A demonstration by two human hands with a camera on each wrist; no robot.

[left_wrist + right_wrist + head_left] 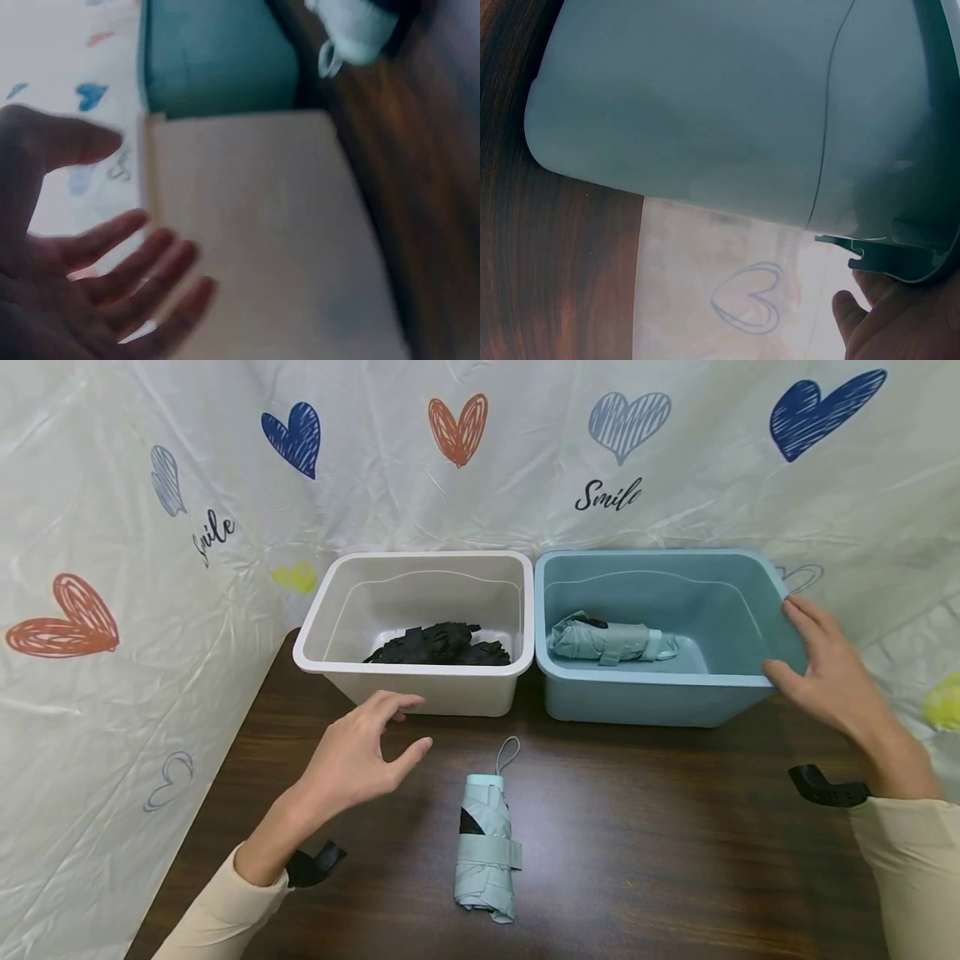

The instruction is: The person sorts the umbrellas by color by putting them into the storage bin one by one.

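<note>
My left hand [363, 747] hovers in front of the white bin [431, 693], thumb and fingers spread apart with nothing between them. In the left wrist view, its blurred fingers [161, 281] overlap the bin's pale side. At the outer front corner of the blue bin [630, 702], my right hand [828, 668] touches the rim with fairly straight fingers and thumb. A folded light green umbrella [486, 860], strapped round and with a wrist loop, lies on the table between my hands. Another light green umbrella [600, 641] lies inside the blue bin. Black folded umbrellas [435, 643] lie in the white one.
Both bins stand side by side at the back of the dark wooden table [645, 843]. Behind and to the left hangs a white sheet [375, 468] printed with hearts and the word Smile.
</note>
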